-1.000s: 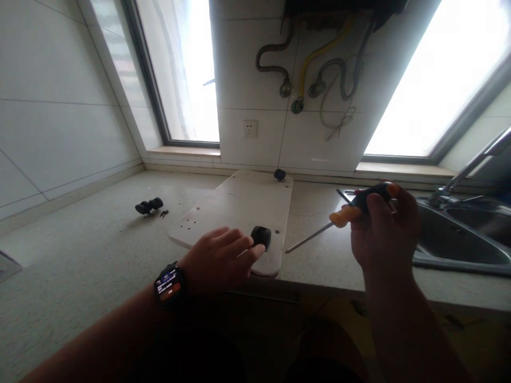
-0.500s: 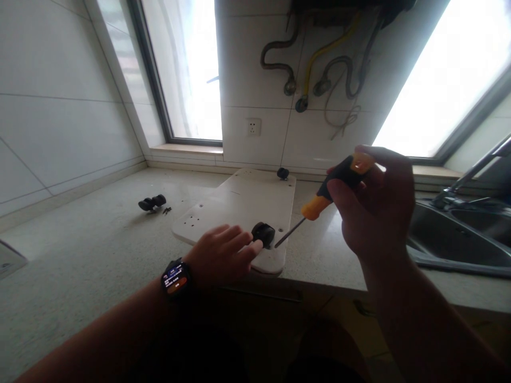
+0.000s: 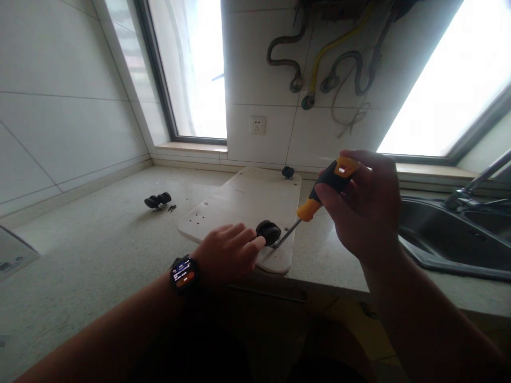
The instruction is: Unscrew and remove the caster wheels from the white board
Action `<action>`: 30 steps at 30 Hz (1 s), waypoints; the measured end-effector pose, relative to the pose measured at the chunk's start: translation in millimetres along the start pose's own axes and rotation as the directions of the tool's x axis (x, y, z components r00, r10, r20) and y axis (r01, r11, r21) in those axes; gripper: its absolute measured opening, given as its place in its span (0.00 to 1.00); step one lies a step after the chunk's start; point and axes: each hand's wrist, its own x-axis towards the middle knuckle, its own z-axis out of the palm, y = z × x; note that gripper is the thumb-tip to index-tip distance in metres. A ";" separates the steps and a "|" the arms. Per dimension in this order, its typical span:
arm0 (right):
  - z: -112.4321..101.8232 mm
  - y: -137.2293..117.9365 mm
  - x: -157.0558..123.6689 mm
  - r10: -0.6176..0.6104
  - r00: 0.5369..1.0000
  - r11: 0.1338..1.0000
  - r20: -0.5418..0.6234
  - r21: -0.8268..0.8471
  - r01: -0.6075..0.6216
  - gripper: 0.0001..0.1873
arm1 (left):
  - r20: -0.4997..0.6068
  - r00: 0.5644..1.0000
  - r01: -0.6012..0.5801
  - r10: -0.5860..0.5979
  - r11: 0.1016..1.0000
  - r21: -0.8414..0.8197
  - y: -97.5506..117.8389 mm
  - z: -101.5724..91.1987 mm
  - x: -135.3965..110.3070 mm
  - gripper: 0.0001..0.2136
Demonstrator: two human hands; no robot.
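Note:
My right hand [image 3: 363,199] is closed round the black and orange handle of a screwdriver [image 3: 307,210]. Its shaft slants down to the left, and the tip is at the base of a black caster wheel [image 3: 268,232]. My left hand [image 3: 231,249] grips that caster from its left side, fingers bent against it. The caster sits on the near right corner of a white board [image 3: 251,199] lying on the counter. Whether a screw sits under the tip is too small to tell.
A second caster [image 3: 288,172] stands on the board's far corner. Left of the board lie loose black casters [image 3: 157,200] and several small screws [image 3: 172,208]. A steel sink [image 3: 447,234] is at the right. The board's near corner reaches the counter's front edge.
My right hand has brought the screwdriver slightly left and down, its tip now against the caster's base. My left hand stays on the caster. The whole view has shifted a little.

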 end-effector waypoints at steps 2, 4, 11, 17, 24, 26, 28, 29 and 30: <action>0.0 2.0 0.3 0.007 1.000 1.000 -0.003 -0.005 -0.007 0.26 | 0.002 1.000 0.005 -0.005 1.000 -0.002 -0.1 0.0 0.3 0.10; -0.3 3.5 0.6 0.011 1.000 1.000 -0.006 -0.028 -0.011 0.25 | -0.001 1.000 0.009 -0.009 1.000 -0.004 0.1 0.5 0.4 0.10; 0.4 -0.5 3.7 0.002 1.000 1.000 -0.013 -0.010 -0.003 0.23 | -0.031 0.999 0.018 -0.019 0.999 -0.027 0.5 3.3 -0.7 0.10; 1.7 -0.1 4.8 0.011 1.000 1.000 -0.007 -0.002 -0.011 0.24 | -0.043 0.999 0.028 -0.030 0.999 -0.041 0.0 2.9 0.3 0.10; 1.2 3.4 3.9 0.038 0.999 0.999 0.030 -0.009 -0.037 0.25 | -0.037 0.998 0.049 -0.051 0.996 -0.068 0.4 5.3 -1.8 0.10; 2.0 2.1 5.0 0.037 0.999 0.999 0.040 -0.009 -0.037 0.26 | -0.041 0.998 0.053 -0.057 0.996 -0.075 0.3 5.9 -2.0 0.10; 3.2 0.9 6.4 0.037 0.998 0.999 0.049 -0.015 -0.037 0.28 | -0.050 0.997 0.052 -0.056 0.996 -0.072 0.3 6.2 -1.9 0.10; 3.8 0.4 7.3 0.035 0.998 0.999 0.056 -0.019 -0.034 0.29 | -0.057 0.997 0.049 -0.053 0.996 -0.068 0.4 6.1 -1.6 0.10; 4.4 -0.1 8.2 0.032 0.997 0.999 0.070 -0.024 -0.030 0.30 | -0.066 0.996 0.048 -0.053 0.997 -0.063 0.6 5.9 -1.3 0.10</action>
